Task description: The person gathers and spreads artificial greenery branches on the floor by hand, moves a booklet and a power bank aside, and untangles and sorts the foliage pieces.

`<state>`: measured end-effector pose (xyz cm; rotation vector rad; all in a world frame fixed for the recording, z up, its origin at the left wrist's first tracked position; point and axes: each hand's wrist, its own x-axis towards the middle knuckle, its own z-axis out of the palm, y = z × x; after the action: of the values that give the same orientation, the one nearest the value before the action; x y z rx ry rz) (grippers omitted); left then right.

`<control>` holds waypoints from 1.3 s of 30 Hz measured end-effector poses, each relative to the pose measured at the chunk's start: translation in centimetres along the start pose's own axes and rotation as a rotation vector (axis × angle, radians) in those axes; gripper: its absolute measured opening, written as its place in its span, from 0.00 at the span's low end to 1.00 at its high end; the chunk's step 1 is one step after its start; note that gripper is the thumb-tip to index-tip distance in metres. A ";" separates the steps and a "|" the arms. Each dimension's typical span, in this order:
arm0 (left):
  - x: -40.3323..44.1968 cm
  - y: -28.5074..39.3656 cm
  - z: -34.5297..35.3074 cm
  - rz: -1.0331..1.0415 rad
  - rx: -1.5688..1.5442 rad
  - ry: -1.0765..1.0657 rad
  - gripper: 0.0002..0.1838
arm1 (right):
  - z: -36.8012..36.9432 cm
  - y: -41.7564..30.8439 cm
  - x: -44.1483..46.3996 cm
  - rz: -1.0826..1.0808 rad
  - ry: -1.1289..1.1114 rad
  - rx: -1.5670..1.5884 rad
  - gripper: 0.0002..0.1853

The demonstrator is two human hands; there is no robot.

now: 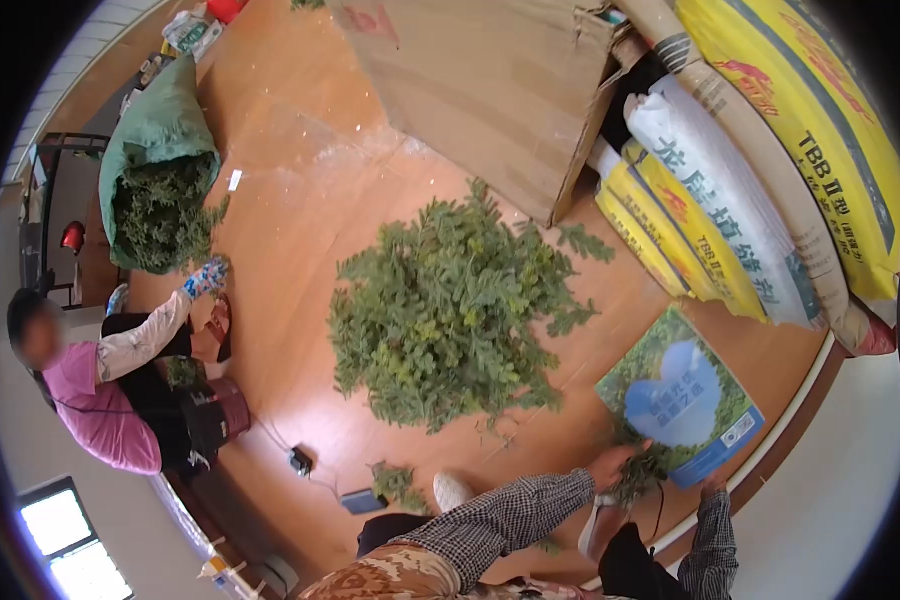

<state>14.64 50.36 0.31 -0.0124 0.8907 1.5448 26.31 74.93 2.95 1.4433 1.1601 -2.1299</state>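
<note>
My left hand (610, 466), at the end of a checkered sleeve, is closed around a small bunch of green sprigs (642, 474). The bunch overlaps the lower left edge of a printed board (682, 392) with a blue heart and leafy border. My right hand (714, 483) is by the board's lower edge; its fingers are mostly hidden, and whether it grips the board I cannot make out. A large heap of leafy green sprigs (450, 310) lies on the floor ahead and to the left.
A seated co-worker (105, 400) in patterned gloves is at left, beside a green sack (160, 120) spilling sprigs. A large cardboard box (490, 90) stands ahead. Yellow and white bags (715, 200) line the right. A phone (363, 501), cable and loose sprigs (400, 487) lie nearby.
</note>
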 end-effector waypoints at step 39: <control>-14.3 30.3 43.9 0.157 0.608 -0.051 0.22 | -5.3 -17.2 -35.4 -0.383 -0.351 0.933 0.22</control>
<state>12.99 64.35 53.67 0.5423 1.3117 1.3531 34.04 83.52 40.94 1.0716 0.2922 -3.2714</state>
